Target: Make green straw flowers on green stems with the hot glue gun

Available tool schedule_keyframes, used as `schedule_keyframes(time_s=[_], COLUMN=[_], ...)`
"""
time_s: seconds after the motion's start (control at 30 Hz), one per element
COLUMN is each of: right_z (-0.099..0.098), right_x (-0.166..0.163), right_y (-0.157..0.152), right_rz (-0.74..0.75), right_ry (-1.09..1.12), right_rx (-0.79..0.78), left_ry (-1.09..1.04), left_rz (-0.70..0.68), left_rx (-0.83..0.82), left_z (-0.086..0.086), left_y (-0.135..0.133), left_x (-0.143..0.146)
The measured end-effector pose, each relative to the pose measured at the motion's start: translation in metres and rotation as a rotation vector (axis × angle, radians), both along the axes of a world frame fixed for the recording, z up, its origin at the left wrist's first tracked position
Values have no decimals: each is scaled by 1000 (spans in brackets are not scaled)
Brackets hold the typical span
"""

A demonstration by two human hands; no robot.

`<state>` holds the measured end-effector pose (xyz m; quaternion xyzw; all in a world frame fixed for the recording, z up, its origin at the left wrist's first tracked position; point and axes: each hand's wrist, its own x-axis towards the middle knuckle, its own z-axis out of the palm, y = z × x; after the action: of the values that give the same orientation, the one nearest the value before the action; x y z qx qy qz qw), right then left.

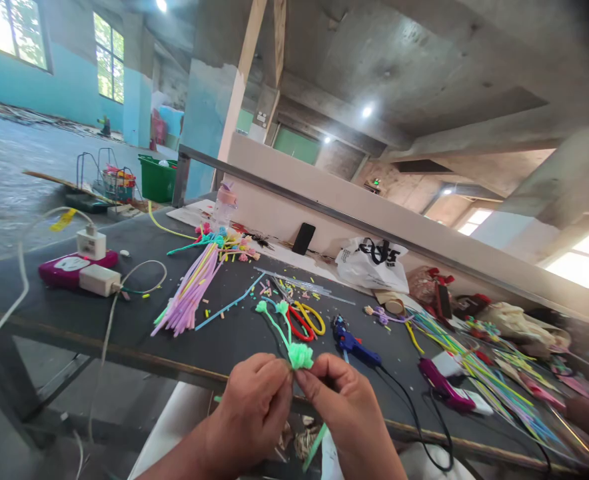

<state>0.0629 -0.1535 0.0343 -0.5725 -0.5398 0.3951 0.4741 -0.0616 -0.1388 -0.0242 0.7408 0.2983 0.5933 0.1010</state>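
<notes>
Close to the table's front edge, my left hand [258, 399] and my right hand [343, 400] pinch a mint-green pipe cleaner piece [300, 356] from either side. It has a fluffy bunched head, and two thin green stems ending in small curls stretch away from it over the table. My fingertips hide its lower part. Just beyond lie scissors with red and yellow handles [300, 323]. To the right of my hands rests a blue hot glue gun [354, 343] with a black cord. A light blue pipe cleaner [229, 302] lies at the left.
A bundle of lilac pipe cleaners [189, 287] lies left, near a purple power strip [59, 270] with white plugs. Behind stand a pink-lidded bottle [224, 205], a black phone [304, 238] and a white plastic bag [372, 263]. More coloured pipe cleaners [479, 360] spread right.
</notes>
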Motion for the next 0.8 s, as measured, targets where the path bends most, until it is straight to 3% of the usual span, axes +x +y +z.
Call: schedule_keyframes(time_s=[0.17, 0.4, 0.6, 0.8], right_z=[-1, -7, 0, -2], right_x=[-1, 4, 11, 3], right_y=[-1, 5, 8, 2], right_rz=[-40, 52, 58, 72], right_ry=[-131, 142, 108, 192], right_rx=[30, -47, -72, -172], left_ry=[23, 4, 13, 134], left_rz=[-25, -13, -37, -4], left_rx=[-14, -65, -82, 14], left_z=[-3, -4, 0, -8], left_y=[-1, 2, 3, 2], left_x=[-2, 1, 5, 1])
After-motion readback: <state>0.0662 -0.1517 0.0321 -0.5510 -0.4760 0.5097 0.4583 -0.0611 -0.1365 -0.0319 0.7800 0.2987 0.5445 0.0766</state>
